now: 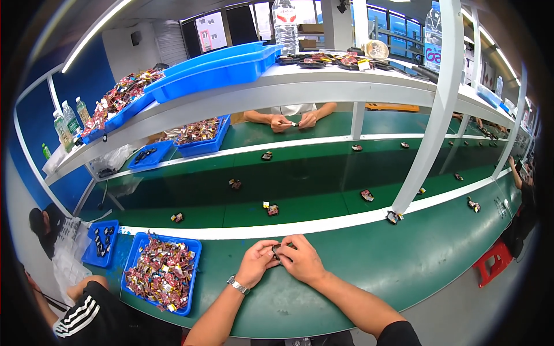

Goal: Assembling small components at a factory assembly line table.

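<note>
1. the left hand [257,263] and the right hand [302,262] are curling close together, fingers bent narrow, both holding one small dark part [276,249].
2. that part is sitting between the fingertips, above the bench [358,282]; the fingers are hiding most of it.
3. a silver watch [238,285] is circling the left wrist.
4. over to the left, a blue tray [197,256] is holding a heap of reddish pieces [158,271]; a smaller tray [97,260] beside it is carrying black parts [104,241].
5. past the white rail [231,233], dark pieces [272,210] are lying scattered on a green strip [311,199].
6. across the way, another person's hands [281,123] are holding something small.
</note>
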`<state>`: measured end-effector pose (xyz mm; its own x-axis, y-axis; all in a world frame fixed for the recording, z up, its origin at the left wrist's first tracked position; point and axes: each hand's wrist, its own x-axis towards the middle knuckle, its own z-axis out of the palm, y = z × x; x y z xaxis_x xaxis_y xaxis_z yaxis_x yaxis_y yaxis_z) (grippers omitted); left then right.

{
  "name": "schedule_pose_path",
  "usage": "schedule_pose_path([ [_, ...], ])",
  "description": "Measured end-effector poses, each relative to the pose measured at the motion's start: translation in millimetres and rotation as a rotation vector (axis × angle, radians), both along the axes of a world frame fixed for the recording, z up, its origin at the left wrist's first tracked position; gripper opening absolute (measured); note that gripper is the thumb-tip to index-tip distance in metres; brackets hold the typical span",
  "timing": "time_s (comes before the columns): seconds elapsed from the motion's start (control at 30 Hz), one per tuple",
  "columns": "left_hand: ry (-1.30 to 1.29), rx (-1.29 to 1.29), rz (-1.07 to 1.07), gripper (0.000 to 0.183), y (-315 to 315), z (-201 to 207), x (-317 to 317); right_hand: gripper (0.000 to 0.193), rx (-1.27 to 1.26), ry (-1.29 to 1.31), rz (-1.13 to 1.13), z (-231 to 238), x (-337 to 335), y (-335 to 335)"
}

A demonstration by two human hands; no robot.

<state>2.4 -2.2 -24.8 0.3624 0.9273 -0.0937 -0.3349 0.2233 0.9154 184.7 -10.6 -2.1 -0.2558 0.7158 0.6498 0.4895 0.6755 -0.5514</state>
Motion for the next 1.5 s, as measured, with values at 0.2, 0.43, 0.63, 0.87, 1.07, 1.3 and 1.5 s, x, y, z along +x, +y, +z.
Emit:
schedule_pose_path([
  [0.2,-0.010,0.007,0.011,0.027,0,6,-2,0.021,0.084,-0.050,-0.030,8,-3,0],
  [0.43,-0.001,-0.019,0.010,0.026,1,6,2,0.020,0.104,-0.153,-0.088,-3,-4,1],
  [0.63,0.038,-0.009,0.011,0.026,-1,5,2,0.018,0.111,-0.201,-0.112,1,-6,-5],
  [0.87,0.025,-0.016,0.004,0.024,-1,7,3,0.018,0.109,-0.160,-0.120,-6,-4,-1],
  [1.07,0.042,-0.008,0.014,0.025,-1,7,2,0.015,0.118,-0.157,-0.124,2,-5,-3],
  [1.3,0.054,0.001,0.025,0.026,-1,9,3,0.016,0.127,-0.109,-0.092,1,-4,0],
  [1.5,0.032,0.020,0.002,0.026,-2,8,3,0.019,0.100,-0.067,-0.062,3,-2,3],
])
